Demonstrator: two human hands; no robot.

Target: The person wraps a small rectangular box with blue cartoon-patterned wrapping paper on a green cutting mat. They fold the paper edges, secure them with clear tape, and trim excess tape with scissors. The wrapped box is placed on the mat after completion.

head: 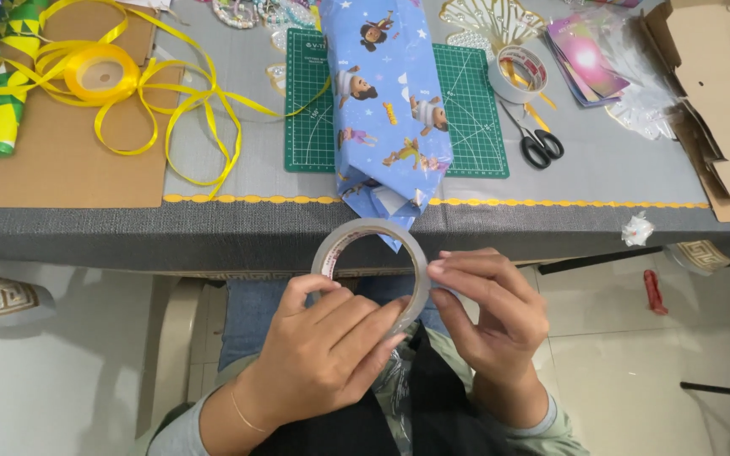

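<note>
Head view: two hands work a clear roll of sticky tape (371, 263) held over the lap, below the table edge.
The left hand (324, 348) grips the roll's lower rim with curled fingers; the right hand (492, 314) pinches its right edge. A blue cartoon-print wrapped parcel (389, 101) lies on a green cutting mat (475, 118), black-handled scissors (537, 142) near.

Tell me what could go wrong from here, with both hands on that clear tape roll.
The wrapped blue parcel overhangs the table edge, folded end loose; it may unfold or slide off while both the left hand and right hand hold the clear tape roll. The loose yellow ribbon trails under the parcel and could get taped in. The scissors lie out of easy reach.
</note>
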